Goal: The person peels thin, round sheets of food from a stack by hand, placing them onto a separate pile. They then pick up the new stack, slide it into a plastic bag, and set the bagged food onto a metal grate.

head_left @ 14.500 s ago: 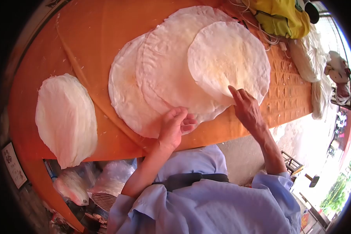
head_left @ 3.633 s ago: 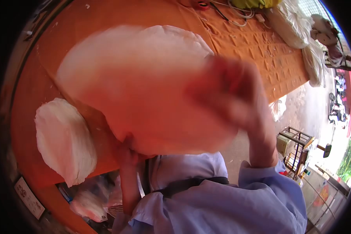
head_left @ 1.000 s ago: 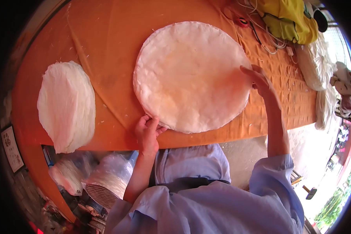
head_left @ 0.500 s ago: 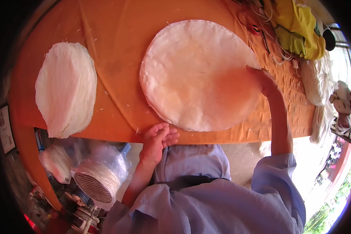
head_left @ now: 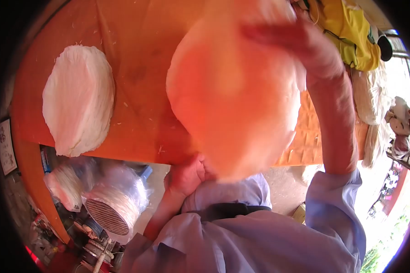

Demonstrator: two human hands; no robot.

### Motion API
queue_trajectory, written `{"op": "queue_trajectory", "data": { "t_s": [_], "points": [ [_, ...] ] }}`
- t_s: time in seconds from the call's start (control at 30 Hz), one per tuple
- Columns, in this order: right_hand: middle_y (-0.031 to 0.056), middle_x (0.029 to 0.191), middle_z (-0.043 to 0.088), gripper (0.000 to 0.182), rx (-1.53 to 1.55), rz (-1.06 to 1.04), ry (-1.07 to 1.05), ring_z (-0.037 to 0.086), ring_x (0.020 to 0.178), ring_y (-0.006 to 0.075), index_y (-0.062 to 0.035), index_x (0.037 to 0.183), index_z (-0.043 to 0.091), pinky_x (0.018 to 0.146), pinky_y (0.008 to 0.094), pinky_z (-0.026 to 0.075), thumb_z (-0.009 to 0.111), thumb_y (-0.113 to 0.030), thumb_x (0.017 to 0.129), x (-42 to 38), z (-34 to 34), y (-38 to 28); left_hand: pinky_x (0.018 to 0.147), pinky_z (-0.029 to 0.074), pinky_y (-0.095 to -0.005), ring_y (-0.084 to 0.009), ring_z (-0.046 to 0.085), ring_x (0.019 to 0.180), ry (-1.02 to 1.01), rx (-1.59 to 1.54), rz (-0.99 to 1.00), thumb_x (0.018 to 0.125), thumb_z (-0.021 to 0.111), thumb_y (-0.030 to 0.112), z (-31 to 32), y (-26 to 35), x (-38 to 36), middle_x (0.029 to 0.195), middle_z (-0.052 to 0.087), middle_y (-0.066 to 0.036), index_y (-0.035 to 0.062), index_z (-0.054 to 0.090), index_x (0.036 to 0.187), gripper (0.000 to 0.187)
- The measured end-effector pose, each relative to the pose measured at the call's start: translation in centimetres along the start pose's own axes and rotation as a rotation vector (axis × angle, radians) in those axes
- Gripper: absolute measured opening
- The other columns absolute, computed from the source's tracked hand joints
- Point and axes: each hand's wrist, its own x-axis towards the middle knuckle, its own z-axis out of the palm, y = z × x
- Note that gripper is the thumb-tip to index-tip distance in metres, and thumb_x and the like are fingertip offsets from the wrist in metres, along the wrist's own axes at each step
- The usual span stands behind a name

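Note:
A large, thin white sheet (head_left: 234, 123) bulges up off the orange table in the middle, blurred, its lower end hanging past the front edge. My left hand (head_left: 187, 175) is closed at that lower end, fingers curled on the sheet's rim. Blurred by motion, my right hand (head_left: 289, 38) reaches over the sheet's upper right part; whether its fingers grip anything cannot be made out. To the left lies an oval, layered white fibrous pile (head_left: 79, 101), touched by neither hand.
The orange cloth-covered table (head_left: 136, 82) has small white scraps on it. Yellow cloth (head_left: 341, 27) lies at the back right, near plastic-wrapped bundles (head_left: 369, 95). Below the front edge at left stands a plastic-wrapped round object with a grille (head_left: 108, 216).
The round sheet lay flat before; now part of it is raised and drawn towards me. My right hand has moved up and left, and my left hand has closed at the lower rim.

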Motion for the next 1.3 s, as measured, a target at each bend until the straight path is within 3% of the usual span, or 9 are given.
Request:
{"op": "queue_trajectory", "data": {
  "t_s": [0.1, 0.17, 0.27, 0.4, 0.53, 0.7, 0.93, 1.17, 1.3],
  "points": [
    [0.0070, 0.099, 0.067, 0.029, -0.405, -0.569, 0.252, 0.064, 0.089, 0.0149, 0.0029, 0.110, 0.062, 0.080, 0.0275, 0.050, 0.066, -0.011, 0.085, -1.6, 1.2, -1.7, 0.100, 0.042, -0.0489, -0.0340, 0.048, 0.123, -0.094, -0.217, 0.182, 0.096, 0.044, 0.048, -1.8, 0.7, 1.0, 0.133, 0.049, -0.020, 0.0051, 0.044, 0.132, 0.057],
    [0.0066, 0.098, 0.067, 0.028, -0.234, -0.559, 0.398, 0.065, 0.086, 0.0140, 0.0032, 0.108, 0.063, 0.076, 0.0266, 0.052, 0.067, -0.011, 0.085, -2.4, 2.2, -1.4, 0.102, 0.040, -0.0496, -0.0340, 0.045, 0.126, -0.084, -0.356, 0.379, 0.095, 0.043, 0.050, -2.6, 1.6, 1.6, 0.136, 0.047, -0.019, 0.0058, 0.042, 0.135, 0.059],
    [0.0098, 0.104, 0.067, 0.034, 0.640, 0.212, 0.389, 0.065, 0.089, 0.0180, 0.0049, 0.112, 0.061, 0.080, 0.0300, 0.053, 0.069, -0.013, 0.084, -3.6, 3.1, 3.7, 0.105, 0.037, -0.0505, -0.0341, 0.041, 0.130, -0.034, -0.461, 0.624, 0.095, 0.041, 0.054, -2.8, 3.8, 2.0, 0.141, 0.043, -0.017, 0.0069, 0.040, 0.138, 0.064],
    [0.0115, 0.105, 0.066, 0.039, 0.645, 0.563, 0.441, 0.066, 0.092, 0.0211, 0.0041, 0.115, 0.059, 0.078, 0.0349, 0.055, 0.072, -0.012, 0.081, -4.8, 5.9, 15.3, 0.113, 0.022, -0.0519, -0.0315, 0.032, 0.137, 0.098, -0.454, 0.692, 0.095, 0.036, 0.057, 1.5, 7.7, 2.1, 0.148, 0.037, -0.008, 0.0168, 0.037, 0.144, 0.063],
    [0.0124, 0.108, 0.065, 0.044, 0.676, 0.508, 0.376, 0.066, 0.094, 0.0212, 0.0047, 0.118, 0.056, 0.078, 0.0340, 0.055, 0.072, -0.013, 0.081, -7.4, 7.0, 15.1, 0.110, 0.030, -0.0464, -0.0292, 0.038, 0.133, 0.314, -0.262, 0.749, 0.094, 0.046, 0.050, 1.3, 6.8, 1.6, 0.145, 0.041, -0.007, 0.0102, 0.036, 0.143, 0.063],
    [0.0158, 0.117, 0.062, 0.047, 0.785, 0.626, 0.336, 0.062, 0.105, 0.0252, 0.0049, 0.125, 0.050, 0.089, 0.0382, 0.052, 0.064, -0.019, 0.088, -8.8, 7.2, 17.3, 0.095, 0.048, -0.0372, -0.0208, 0.055, 0.115, 0.674, 0.052, 0.750, 0.084, 0.063, 0.000, -0.3, 6.7, 2.3, 0.127, 0.056, -0.007, 0.0040, 0.047, 0.132, 0.050],
    [0.0170, 0.121, 0.059, 0.049, 0.845, 0.582, 0.321, 0.060, 0.109, 0.0275, 0.0076, 0.127, 0.048, 0.095, 0.0402, 0.049, 0.057, -0.022, 0.090, -5.3, 4.0, 18.5, 0.096, 0.048, -0.0388, -0.0235, 0.056, 0.115, 0.625, 0.056, 0.700, 0.086, 0.062, 0.007, 1.8, 8.9, -0.4, 0.127, 0.057, -0.009, 0.0022, 0.048, 0.132, 0.049],
    [0.0129, 0.113, 0.063, 0.043, 0.124, 0.103, 0.304, 0.061, 0.102, 0.0194, 0.0060, 0.121, 0.056, 0.092, 0.0309, 0.048, 0.060, -0.019, 0.087, 1.5, 4.4, -0.7, 0.081, 0.055, -0.0322, -0.0190, 0.066, 0.092, 0.473, 0.098, 0.593, 0.083, 0.066, 0.007, 6.5, 20.4, -5.6, 0.101, 0.068, -0.009, -0.0016, 0.062, 0.109, 0.028],
    [0.0140, 0.109, 0.065, 0.036, 0.436, 0.064, 0.159, 0.063, 0.099, 0.0191, 0.0028, 0.120, 0.058, 0.089, 0.0310, 0.049, 0.057, -0.019, 0.091, 7.9, 7.4, -10.2, 0.081, 0.055, -0.0322, -0.0169, 0.066, 0.092, 0.238, 0.242, 0.706, 0.086, 0.064, 0.007, 8.8, 29.5, -12.3, 0.102, 0.068, -0.007, -0.0003, 0.064, 0.106, 0.022]
  ]
}}
